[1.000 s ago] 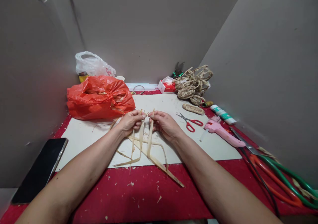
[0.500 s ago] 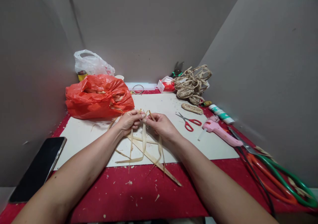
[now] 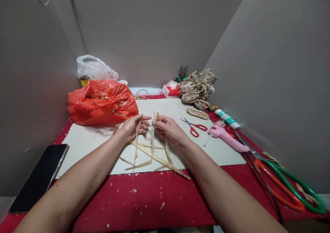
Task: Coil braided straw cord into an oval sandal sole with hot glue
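My right hand (image 3: 166, 128) is closed, its thumb and fingertips pinching pale dried husk strips (image 3: 152, 141) that hang towards the sheet. Just left of it, my left hand (image 3: 134, 128) is loosely open, with its index finger stretched out and the other fingers slightly curled. One narrow husk strip (image 3: 138, 133) drapes over that hand near the thumb and dangles down. A small gap parts the two hands. Below them, more loose husk strips (image 3: 165, 164) cross one another on the white sheet (image 3: 85, 150), some reaching past its front edge.
A red plastic bag (image 3: 103, 104) stands behind my left hand. Small red-handled scissors (image 3: 194, 127), a pink glue gun (image 3: 228, 138) and large shears (image 3: 278, 181) lie to the right. Braided cord (image 3: 196, 88) is heaped at the back. A phone (image 3: 38, 178) lies at left.
My left fingers have let go of their pinch and spread. The hands have moved slightly apart, and the strips in my right hand have shifted right with it.
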{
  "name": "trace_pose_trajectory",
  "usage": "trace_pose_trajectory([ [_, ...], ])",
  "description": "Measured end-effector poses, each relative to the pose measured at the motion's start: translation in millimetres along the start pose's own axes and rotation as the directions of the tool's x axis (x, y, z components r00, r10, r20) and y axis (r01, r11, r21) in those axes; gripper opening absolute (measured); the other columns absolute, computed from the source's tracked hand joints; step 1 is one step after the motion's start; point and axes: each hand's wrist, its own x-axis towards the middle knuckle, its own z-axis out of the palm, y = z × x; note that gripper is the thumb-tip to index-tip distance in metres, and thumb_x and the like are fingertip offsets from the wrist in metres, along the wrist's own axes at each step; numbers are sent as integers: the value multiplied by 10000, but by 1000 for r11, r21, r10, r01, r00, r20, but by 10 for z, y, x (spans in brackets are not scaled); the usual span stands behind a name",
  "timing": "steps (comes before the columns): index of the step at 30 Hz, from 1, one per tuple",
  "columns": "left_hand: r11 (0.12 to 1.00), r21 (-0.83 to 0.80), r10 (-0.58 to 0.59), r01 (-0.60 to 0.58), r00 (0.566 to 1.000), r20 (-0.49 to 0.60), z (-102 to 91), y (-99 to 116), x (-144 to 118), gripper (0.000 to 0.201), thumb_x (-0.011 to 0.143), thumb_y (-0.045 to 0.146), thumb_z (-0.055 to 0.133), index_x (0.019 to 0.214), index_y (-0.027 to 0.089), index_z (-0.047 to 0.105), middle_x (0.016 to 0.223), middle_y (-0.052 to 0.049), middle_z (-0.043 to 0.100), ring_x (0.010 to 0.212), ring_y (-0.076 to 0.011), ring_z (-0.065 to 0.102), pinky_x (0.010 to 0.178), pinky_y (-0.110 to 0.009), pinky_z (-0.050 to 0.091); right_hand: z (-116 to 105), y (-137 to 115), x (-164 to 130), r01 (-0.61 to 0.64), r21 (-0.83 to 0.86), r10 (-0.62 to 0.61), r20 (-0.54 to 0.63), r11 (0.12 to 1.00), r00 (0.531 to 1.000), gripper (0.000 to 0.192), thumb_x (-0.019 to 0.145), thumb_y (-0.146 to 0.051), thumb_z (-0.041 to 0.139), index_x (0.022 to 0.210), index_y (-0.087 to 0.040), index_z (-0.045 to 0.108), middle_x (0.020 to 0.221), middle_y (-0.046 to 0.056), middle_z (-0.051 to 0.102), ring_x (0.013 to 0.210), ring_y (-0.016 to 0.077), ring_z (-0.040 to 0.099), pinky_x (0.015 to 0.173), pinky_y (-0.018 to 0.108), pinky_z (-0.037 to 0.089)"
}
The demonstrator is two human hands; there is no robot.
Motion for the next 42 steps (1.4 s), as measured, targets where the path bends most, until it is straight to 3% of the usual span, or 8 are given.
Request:
trace_pose_trajectory([
  [6, 999, 42, -6, 6, 1000, -1, 17, 15, -14, 388, 941, 298, 361, 895, 51, 657, 686, -114, 647, 547, -132, 607, 497, -221, 502, -32, -6, 16, -17, 47, 16, 25, 999, 1000, 256, 627, -312, 709, 668, -188, 488, 433, -117, 314, 370, 21, 187, 368, 168, 101],
  [12, 991, 98, 92, -93, 996, 16, 17, -31, -20, 208, 755, 282, 699, 772, 81, 649, 602, -14, 573, 417, -51, 467, 359, -150, 347, -43, 5, 24, -30, 32, 28, 52, 999, 998, 315, 609, -396, 761, 643, -152, 565, 418, -109, 328, 368, 12, 179, 370, 177, 87],
  [16, 982, 131, 136, -136, 991, 11, 42, -44, -35, 281, 634, 271, 806, 788, 105, 640, 594, -6, 593, 408, -30, 431, 362, -134, 304, -45, 42, 31, -34, 0, 34, 70, 999, 997, 334, 607, -427, 752, 595, -141, 581, 397, -110, 299, 357, 11, 178, 374, 191, 73],
  [24, 976, 160, 144, -147, 989, 30, 28, -44, -27, 280, 604, 253, 818, 728, 109, 612, 564, -11, 593, 406, -31, 433, 380, -141, 294, -39, 42, 22, -22, -74, 29, 87, 997, 996, 359, 613, -479, 730, 586, -151, 585, 376, -115, 273, 351, 26, 179, 376, 204, 87],
  [32, 978, 161, 127, -132, 991, 43, 27, -51, -38, 286, 586, 236, 825, 664, 112, 579, 505, 44, 490, 396, -23, 400, 383, -140, 289, -19, 89, 49, 69, -140, -76, -48, 988, 996, 327, 552, -398, 797, 623, -161, 584, 462, -83, 429, 397, 38, 271, 391, 204, 152],
  [39, 986, 120, 113, -116, 993, 38, 45, -36, -51, 291, 586, 226, 824, 646, 113, 563, 504, 55, 465, 405, -27, 404, 378, -138, 316, -52, 88, 60, 78, -89, -84, -73, 993, 994, 278, 586, -364, 767, 613, -153, 588, 437, -88, 394, 387, 33, 253, 384, 201, 141],
  [42, 988, 88, 124, -125, 992, 19, 40, -31, -44, 269, 607, 210, 807, 667, 116, 563, 572, 31, 521, 445, -41, 465, 389, -140, 360, -65, 83, 65, 83, -32, -85, -70, 996, 994, 252, 605, -346, 751, 619, -156, 586, 450, -75, 428, 377, 30, 261, 370, 194, 143],
])
